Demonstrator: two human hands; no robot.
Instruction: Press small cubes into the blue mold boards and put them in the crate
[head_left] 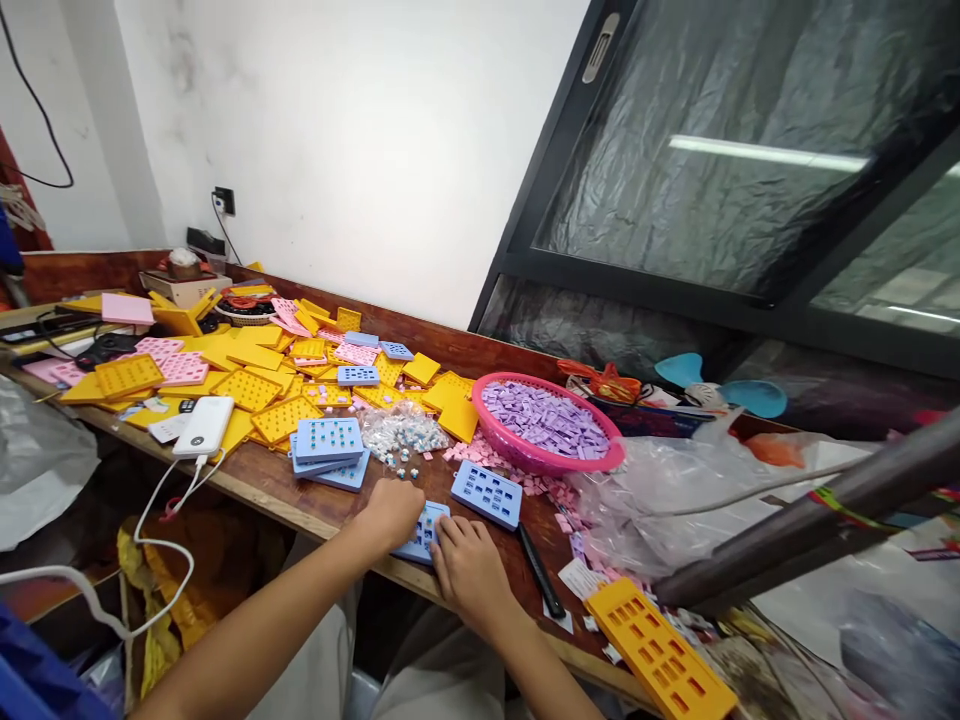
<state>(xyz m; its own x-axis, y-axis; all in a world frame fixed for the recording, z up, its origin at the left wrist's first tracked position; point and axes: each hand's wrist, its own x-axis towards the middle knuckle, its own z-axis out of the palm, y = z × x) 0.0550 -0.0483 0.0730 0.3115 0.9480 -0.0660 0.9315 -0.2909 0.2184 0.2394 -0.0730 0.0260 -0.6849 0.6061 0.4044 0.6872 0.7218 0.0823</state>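
My left hand [390,512] and my right hand [469,565] rest side by side on a small light-blue plastic tray [427,522] at the front edge of the wooden table [300,500]. The fingers of both hands are curled down onto the tray, which they mostly cover. A second blue tray [487,492] lies just behind my right hand. A stack of blue trays [328,442] sits to the left of my left hand. Small white and blue parts in a clear bag [401,432] lie just beyond my hands.
A pink basket [585,462] of lilac pieces stands behind the right hand. Yellow, pink and blue trays [247,385] cover the left table. A white power bank [202,425] with cable, a black pen [541,572], a yellow tray [658,655] and clear plastic bags [660,510] lie nearby.
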